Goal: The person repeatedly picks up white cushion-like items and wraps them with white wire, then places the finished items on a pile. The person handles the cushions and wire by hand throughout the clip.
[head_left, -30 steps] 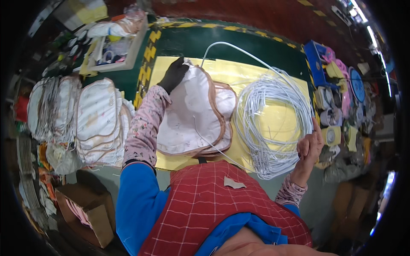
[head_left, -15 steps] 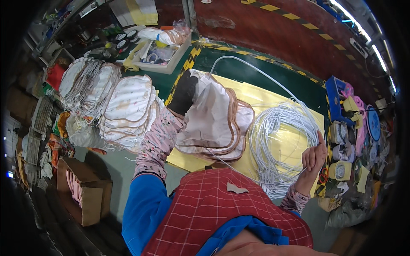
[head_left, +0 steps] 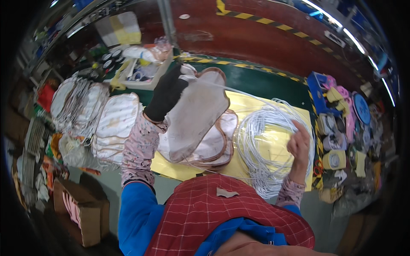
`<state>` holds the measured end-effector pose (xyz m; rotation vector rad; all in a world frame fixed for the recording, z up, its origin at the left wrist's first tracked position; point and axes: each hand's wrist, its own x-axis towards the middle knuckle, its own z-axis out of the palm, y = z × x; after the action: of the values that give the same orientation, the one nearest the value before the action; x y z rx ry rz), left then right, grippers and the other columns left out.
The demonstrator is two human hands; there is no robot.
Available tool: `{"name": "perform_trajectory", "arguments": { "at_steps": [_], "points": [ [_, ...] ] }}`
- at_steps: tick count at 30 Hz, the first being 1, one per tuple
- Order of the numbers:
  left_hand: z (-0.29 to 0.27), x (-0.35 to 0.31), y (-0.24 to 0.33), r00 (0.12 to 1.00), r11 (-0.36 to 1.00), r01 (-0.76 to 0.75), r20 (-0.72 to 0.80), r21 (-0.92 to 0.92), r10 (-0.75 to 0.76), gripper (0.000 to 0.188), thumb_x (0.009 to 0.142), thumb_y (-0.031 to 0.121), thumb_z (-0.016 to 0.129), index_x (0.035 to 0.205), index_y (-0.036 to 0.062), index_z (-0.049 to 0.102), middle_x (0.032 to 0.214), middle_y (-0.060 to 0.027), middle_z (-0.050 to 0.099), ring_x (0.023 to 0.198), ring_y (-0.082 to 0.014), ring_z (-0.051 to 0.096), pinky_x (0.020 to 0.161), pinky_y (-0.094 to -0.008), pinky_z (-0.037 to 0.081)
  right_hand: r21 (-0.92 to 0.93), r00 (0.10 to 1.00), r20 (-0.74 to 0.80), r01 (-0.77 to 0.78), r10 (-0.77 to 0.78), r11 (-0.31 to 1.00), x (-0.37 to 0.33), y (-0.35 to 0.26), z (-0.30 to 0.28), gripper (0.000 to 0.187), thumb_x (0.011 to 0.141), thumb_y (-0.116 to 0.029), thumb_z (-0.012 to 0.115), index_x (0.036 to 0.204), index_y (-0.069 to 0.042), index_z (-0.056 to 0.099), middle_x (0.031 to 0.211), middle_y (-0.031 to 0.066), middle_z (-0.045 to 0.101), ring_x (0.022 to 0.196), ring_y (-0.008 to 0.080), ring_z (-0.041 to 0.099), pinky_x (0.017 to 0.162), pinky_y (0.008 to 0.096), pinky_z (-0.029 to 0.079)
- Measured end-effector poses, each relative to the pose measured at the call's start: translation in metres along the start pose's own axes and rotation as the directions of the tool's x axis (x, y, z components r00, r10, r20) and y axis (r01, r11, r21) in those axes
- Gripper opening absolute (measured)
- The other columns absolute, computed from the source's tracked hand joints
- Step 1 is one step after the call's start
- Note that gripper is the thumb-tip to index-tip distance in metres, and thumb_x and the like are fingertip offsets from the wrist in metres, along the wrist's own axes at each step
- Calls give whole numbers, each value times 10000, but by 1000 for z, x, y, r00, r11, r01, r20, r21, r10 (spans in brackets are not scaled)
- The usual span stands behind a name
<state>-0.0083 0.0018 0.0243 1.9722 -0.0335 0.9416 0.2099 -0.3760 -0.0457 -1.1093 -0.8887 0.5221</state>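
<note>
My left hand (head_left: 167,91), in a black glove, grips the upper left end of a white cloth piece (head_left: 198,115) with brown edging. The piece is lifted and slanted over a pile of similar cloth pieces (head_left: 213,149). From beside the glove a white cord (head_left: 247,94) runs right toward a large loose coil of white cord (head_left: 273,183). Bare, my right hand (head_left: 299,145) is above the coil's right side, index finger pointing up and the other fingers curled. The cord leads to its fingertips; the grip itself is partly hidden.
A yellow sheet (head_left: 299,179) lies under the pile and coil on the green table. Stacks of edged cloth pieces (head_left: 115,115) stand left, near a white bin (head_left: 147,81). At right are a blue crate (head_left: 316,87), tape rolls (head_left: 335,160) and red scissors (head_left: 318,167). A cardboard box (head_left: 92,217) sits lower left.
My left hand has pulled the top cloth piece up and turned it away from the pile. My right hand has moved left and slightly up. The cord's high arch has flattened.
</note>
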Motion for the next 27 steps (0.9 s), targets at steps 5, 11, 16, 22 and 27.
{"name": "perform_trajectory", "arguments": {
  "at_steps": [5, 11, 16, 22, 27],
  "points": [
    [104, 1, 73, 868, 770, -491, 160, 406, 470, 369, 704, 122, 711, 1038, 36, 580, 1051, -125, 588, 1066, -307, 548, 885, -381, 457, -556, 972, 227, 72, 67, 828, 54, -24, 123, 430, 833, -74, 447, 1254, 5, 473, 547, 58, 490, 480, 109, 488, 464, 257, 399],
    [8, -8, 39, 958, 853, -141, -147, 503, 245, 186, 751, 103, 652, 928, 69, 604, 952, -124, 619, 907, -274, 598, 800, -362, 467, -352, 971, 147, 228, -187, 908, 31, -50, 88, 402, 813, -59, 458, 1204, -47, 548, 642, 112, 588, 569, 136, 578, 540, 270, 459],
    [80, -34, 42, 993, 596, -117, 89, 795, 77, 270, 814, 235, 629, 986, 34, 576, 743, -99, 599, 641, -219, 582, 591, -344, 463, -595, 912, 308, -38, 271, 803, 51, -18, 137, 465, 768, -8, 570, 1222, -108, 555, 852, 175, 648, 795, 138, 653, 654, 275, 482],
    [-42, -46, -43, 991, 865, -30, -100, 501, 92, 270, 738, 202, 660, 946, 42, 594, 828, -109, 621, 758, -232, 622, 674, -354, 490, -345, 929, 340, 266, -145, 900, 31, -28, 92, 484, 711, 64, 506, 1188, -5, 548, 954, 117, 675, 786, 135, 656, 695, 262, 496],
    [49, -41, 20, 985, 757, -174, 114, 629, 131, 298, 902, 321, 487, 926, 48, 604, 680, -88, 621, 683, -285, 634, 598, -334, 469, -524, 915, 298, -82, 273, 848, 49, -20, 139, 512, 661, 54, 537, 1168, -17, 559, 843, 135, 647, 757, 124, 626, 692, 253, 474]
  ]
}}
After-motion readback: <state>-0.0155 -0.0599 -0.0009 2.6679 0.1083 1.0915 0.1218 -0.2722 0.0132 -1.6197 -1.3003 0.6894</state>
